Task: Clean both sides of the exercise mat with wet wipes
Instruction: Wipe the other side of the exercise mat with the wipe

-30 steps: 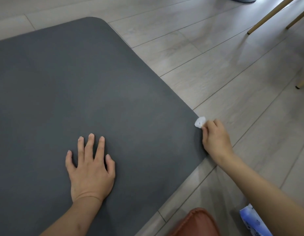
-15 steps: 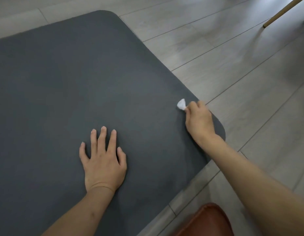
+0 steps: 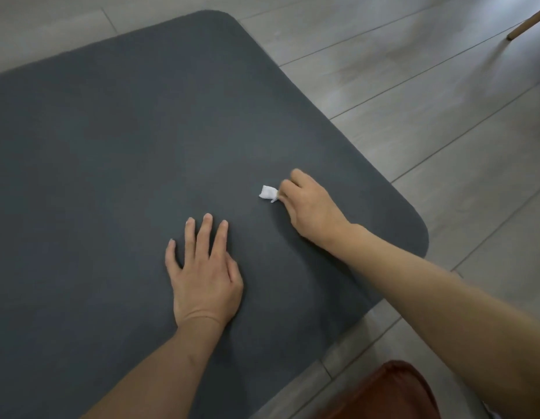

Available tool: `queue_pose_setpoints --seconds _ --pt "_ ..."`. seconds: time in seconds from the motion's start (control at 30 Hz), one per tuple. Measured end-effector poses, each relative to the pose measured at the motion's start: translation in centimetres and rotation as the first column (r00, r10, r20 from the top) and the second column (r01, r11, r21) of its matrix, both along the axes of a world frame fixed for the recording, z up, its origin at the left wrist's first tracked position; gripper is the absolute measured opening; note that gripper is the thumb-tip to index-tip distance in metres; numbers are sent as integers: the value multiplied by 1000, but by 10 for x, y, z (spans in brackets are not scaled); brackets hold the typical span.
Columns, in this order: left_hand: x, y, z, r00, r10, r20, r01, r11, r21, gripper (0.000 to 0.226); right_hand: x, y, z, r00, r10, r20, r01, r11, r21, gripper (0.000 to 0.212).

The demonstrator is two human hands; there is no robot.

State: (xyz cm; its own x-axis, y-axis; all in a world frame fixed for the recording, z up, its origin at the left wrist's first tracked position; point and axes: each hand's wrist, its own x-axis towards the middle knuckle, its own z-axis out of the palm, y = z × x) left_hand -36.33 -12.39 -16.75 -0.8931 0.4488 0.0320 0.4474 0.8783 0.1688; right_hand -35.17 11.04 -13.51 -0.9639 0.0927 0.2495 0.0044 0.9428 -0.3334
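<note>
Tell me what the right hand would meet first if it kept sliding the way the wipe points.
Probably nothing but bare mat. The right hand, its grip closed on the wet wipe, points left and slightly away; the left hand lies nearer the person, seemingly clear of that line.

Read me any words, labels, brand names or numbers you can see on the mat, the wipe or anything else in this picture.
None: no readable text shows anywhere in this picture.
The dark grey mat is plain, with no logo or print in view.
The white wipe bunched in the right hand carries no marking.
The left hand, flat on the mat, and the floor show no writing either.
</note>
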Motion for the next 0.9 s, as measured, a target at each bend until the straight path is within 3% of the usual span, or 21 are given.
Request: queue_pose_setpoints --seconds 0.07,0.13,0.2,0.27,0.33,0.43,0.57,0.63,0.7,0.77,0.8,0.83,0.9 --pt "0 0 0 1000 9 13 -9 1000 0 63 53 -13 3 977 193 86 -192 981 -25 16" --pt "1 1 0 1000 11 7 -11 1000 -7 63 112 -25 8 889 416 191 -413 909 -58 10" --pt "1 1 -1 1000 17 10 -17 1000 -15 63 124 -22 8 828 521 209 -526 850 -34 9" --pt "0 1 0 999 39 22 -39 999 10 64 78 -15 4 848 504 167 -517 854 51 7" --pt "-2 0 0 998 53 25 -54 998 34 65 6 -12 -1 923 382 51 -386 914 127 9" --pt "-2 -1 1 998 45 38 -46 998 44 67 -53 -15 0 976 216 23 -217 972 94 13" --pt "-2 0 1 998 37 47 -38 999 9 65 54 -32 6 912 392 125 -393 920 -19 10" --pt "-1 1 3 998 38 54 -37 999 -13 65 127 -48 16 787 564 249 -550 825 -130 5" --pt "-1 1 3 997 45 56 -44 999 -18 65 144 -40 17 722 622 302 -629 773 -88 4" --pt "-1 1 3 998 42 53 -41 999 -18 65 113 -6 11 873 443 206 -463 884 62 10" --pt "-1 0 3 998 41 49 -40 999 -19 65 93 19 7 964 238 123 -252 960 123 14" --pt "-1 1 3 998 38 47 -37 999 -22 65 77 47 7 997 -18 69 7 989 151 14" --pt "-1 2 3 998 35 47 -34 999 -26 66 66 78 4 899 -437 35 433 897 89 16"
